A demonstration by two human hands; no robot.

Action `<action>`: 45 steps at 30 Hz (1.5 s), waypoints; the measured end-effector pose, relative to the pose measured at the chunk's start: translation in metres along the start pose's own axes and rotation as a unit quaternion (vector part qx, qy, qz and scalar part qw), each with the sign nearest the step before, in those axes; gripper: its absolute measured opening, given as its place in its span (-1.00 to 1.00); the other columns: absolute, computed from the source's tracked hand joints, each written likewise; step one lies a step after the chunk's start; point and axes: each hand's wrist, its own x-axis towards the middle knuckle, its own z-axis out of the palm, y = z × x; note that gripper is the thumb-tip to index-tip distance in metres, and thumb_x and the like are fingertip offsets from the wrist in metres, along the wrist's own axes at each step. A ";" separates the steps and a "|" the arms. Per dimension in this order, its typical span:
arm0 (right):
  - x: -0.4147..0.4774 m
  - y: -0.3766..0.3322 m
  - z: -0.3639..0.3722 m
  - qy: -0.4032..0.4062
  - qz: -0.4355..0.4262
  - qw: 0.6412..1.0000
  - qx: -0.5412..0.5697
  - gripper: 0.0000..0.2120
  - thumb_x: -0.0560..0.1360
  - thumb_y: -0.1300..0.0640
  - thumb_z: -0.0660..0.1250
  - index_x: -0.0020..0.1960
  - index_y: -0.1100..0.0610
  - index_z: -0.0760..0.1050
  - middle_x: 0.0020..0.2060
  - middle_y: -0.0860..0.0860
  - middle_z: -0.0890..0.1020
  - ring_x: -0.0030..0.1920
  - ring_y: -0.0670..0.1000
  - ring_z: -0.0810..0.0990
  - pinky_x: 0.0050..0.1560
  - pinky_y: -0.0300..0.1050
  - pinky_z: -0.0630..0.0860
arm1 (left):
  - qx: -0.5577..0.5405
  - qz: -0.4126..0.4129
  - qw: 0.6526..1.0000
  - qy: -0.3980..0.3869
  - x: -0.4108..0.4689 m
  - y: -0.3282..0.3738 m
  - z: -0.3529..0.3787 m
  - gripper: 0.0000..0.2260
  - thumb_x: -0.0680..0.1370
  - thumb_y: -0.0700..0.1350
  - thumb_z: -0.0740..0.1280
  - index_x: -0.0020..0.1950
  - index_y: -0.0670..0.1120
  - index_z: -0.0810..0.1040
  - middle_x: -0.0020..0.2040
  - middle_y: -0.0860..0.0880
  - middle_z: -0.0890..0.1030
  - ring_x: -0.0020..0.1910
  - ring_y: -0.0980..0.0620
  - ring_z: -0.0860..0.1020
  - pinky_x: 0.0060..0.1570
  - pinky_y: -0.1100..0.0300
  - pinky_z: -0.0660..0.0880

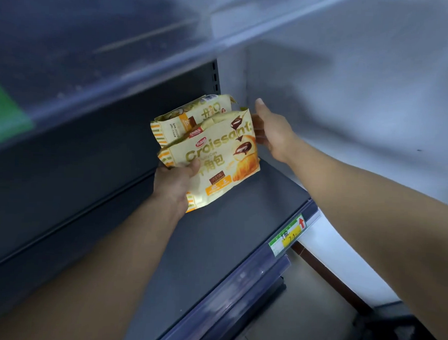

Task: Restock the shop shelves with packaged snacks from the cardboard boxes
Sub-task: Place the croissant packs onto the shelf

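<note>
Two croissant packets are held upright and overlapping at the far right end of a dark shelf (pixel 214 246). The front packet (pixel 218 154) faces the camera and the back packet (pixel 194 112) leans behind it, a little higher. Whether their bottom edges touch the shelf yet I cannot tell.

They look light and puffy: thin, glossy film around soft pastry, so they likely slide against each other and would crush under a hard squeeze. The flat sealed edges are probably the safest places to hold.

The left hand (pixel 173 185) grips the front packet's lower left corner, thumb pressed on the printed face and fingers curled behind. The right hand (pixel 273 131) is mostly open, thumb straight up, fingers resting against the packets' right edge and steadying them rather than clasping.

Around them, the pale wall (pixel 349 98) stands just beside the right hand, so there is little room on that side. The dark back panel (pixel 89 164) lies near behind. The shelf above (pixel 119 62) hangs low over the packets, limiting any lift. Leftward and toward the front lip with its price label (pixel 289 235), the shelf shows wide bare room.
</note>
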 end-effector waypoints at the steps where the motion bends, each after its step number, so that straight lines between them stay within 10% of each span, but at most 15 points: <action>1: -0.004 0.001 0.000 -0.011 -0.001 1.000 -0.017 -0.42 0.49 -0.34 0.08 0.02 0.11 0.61 -0.04 0.02 0.69 0.07 0.05 0.61 0.24 0.00 0.46 | -0.004 0.003 1.000 0.003 0.001 -0.002 0.001 -0.68 0.49 -0.29 0.38 0.22 -0.07 0.54 0.03 -0.02 0.66 -0.07 0.03 0.64 -0.10 0.06 0.60; 15: -0.012 0.009 0.009 -0.056 -0.041 0.997 0.038 -0.59 0.57 -0.17 0.17 0.21 0.10 0.52 -0.01 0.03 0.70 -0.01 0.02 0.69 0.08 0.01 0.59 | 0.073 -0.034 0.997 -0.015 0.015 0.001 0.008 -0.72 0.51 -0.28 0.37 0.19 -0.08 0.52 -0.11 0.04 0.62 -0.24 0.10 0.60 -0.40 0.20 0.50; 26: -0.039 -0.005 0.019 0.105 -0.137 0.984 -0.046 -0.51 0.57 -0.10 0.18 0.41 0.14 0.32 0.31 0.02 0.48 0.24 -0.03 0.50 0.27 -0.09 0.45 | 0.113 -0.025 0.993 -0.016 -0.010 0.021 -0.021 -0.77 0.53 -0.37 0.23 -0.20 -0.07 0.48 -0.19 0.03 0.57 -0.19 0.14 0.50 -0.20 0.30 0.32; 31: -0.095 -0.024 0.038 0.187 -0.210 0.958 -0.063 -0.66 0.57 0.01 0.21 0.27 0.16 0.46 0.20 0.04 0.55 0.20 -0.03 0.50 0.23 -0.16 0.41 | 0.110 -0.012 0.994 -0.022 -0.045 0.024 -0.050 -0.62 0.53 -0.26 0.31 0.34 -0.11 0.40 0.21 -0.03 0.49 0.19 0.05 0.38 0.19 0.19 0.24; 37: -0.200 -0.023 0.097 0.102 -0.210 0.971 -0.051 -0.66 0.49 -0.01 0.23 0.13 0.17 0.54 0.06 0.07 0.62 0.11 0.06 0.56 0.20 -0.02 0.47 | 0.105 0.019 0.994 -0.001 -0.136 0.033 -0.113 -0.63 0.55 -0.28 0.29 0.35 -0.14 0.40 0.10 -0.05 0.47 -0.16 0.16 0.43 -0.28 0.34 0.29; 45: -0.405 0.020 0.194 -0.130 -0.201 0.969 -0.066 -0.91 0.52 0.21 0.28 -0.01 0.09 0.53 -0.33 -0.17 0.45 -0.30 -0.28 0.43 -0.13 -0.39 0.36 | 0.131 0.033 0.982 0.129 -0.295 -0.020 -0.284 -0.72 0.51 -0.36 0.30 0.21 -0.20 0.49 -0.15 -0.05 0.48 -0.09 0.00 0.41 -0.29 0.26 0.28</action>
